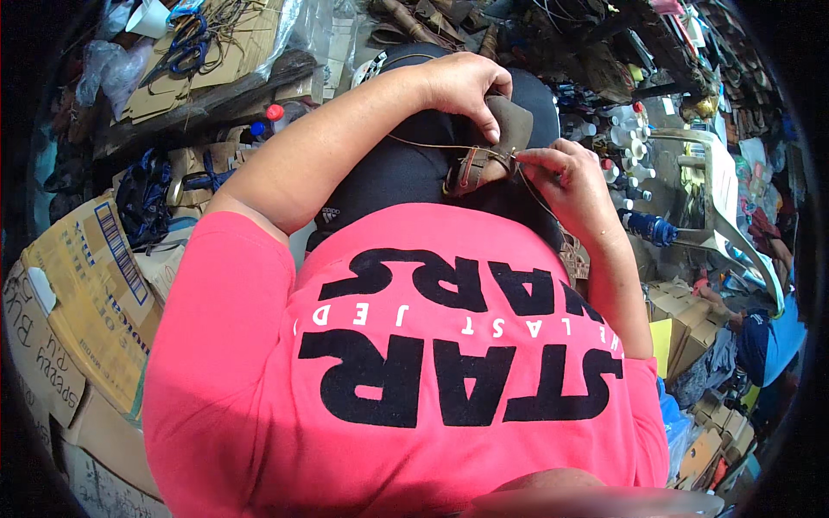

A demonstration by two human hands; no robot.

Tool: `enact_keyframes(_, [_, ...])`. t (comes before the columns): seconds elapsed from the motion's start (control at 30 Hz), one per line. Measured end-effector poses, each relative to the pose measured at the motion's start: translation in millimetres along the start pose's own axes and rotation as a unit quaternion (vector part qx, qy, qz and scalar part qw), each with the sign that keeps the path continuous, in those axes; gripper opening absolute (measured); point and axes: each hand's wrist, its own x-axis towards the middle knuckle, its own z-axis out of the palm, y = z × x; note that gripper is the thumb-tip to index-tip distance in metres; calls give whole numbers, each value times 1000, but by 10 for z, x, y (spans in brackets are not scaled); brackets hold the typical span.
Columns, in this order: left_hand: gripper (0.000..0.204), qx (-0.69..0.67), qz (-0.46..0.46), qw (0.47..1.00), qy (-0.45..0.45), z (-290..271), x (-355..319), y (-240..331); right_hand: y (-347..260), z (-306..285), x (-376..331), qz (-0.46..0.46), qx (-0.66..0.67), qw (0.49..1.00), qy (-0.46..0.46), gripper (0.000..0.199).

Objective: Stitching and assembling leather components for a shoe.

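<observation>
Left hand [462, 86] pinches brown leather piece [509, 129] resting on black-clad knee [406, 164]. Right hand [566, 177], just beside leather, grips thin thread [432, 144] drawn taut. Blue scissors [186, 43] well left of knee.

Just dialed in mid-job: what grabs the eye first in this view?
The bright pink shirt fills the lower half of the picture. Above it, at centre, the left hand presses a brown leather piece on the lap while the right hand pulls a thin thread through it. Blue-handled scissors lie on cardboard at upper left.
</observation>
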Motion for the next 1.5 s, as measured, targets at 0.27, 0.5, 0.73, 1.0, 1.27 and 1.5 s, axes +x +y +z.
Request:
enact_keyframes(0.27, [58, -9, -18, 1000, 3, -24, -42, 38, 30, 28, 82, 10, 54, 998, -13, 18])
enact_keyframes(0.5, [57, -12, -17, 1000, 19, 2, -46, 45, 327, 249, 104, 30, 277, 960, 3, 11])
enact_keyframes(0.73, [54, 2, -20, 999, 38, 47, -65, 65, 167, 419, 102, 56, 206, 975, 69, 11])
enact_keyframes(1.0, [29, 45, 50, 975, 211, -109, -698, 175, 120, 337, -36, -60, 106, 983, 135, 20])
enact_keyframes(1.27, [17, -24, 6, 976, 217, 28, -964, 406, 193, 272, 70, -36, 222, 974, 35, 34])
enact_keyframes(1.5, [14, 38, 46, 976, 210, 28, -913, 358, 327, 273, 221, -57, 223, 973, 7, 40])
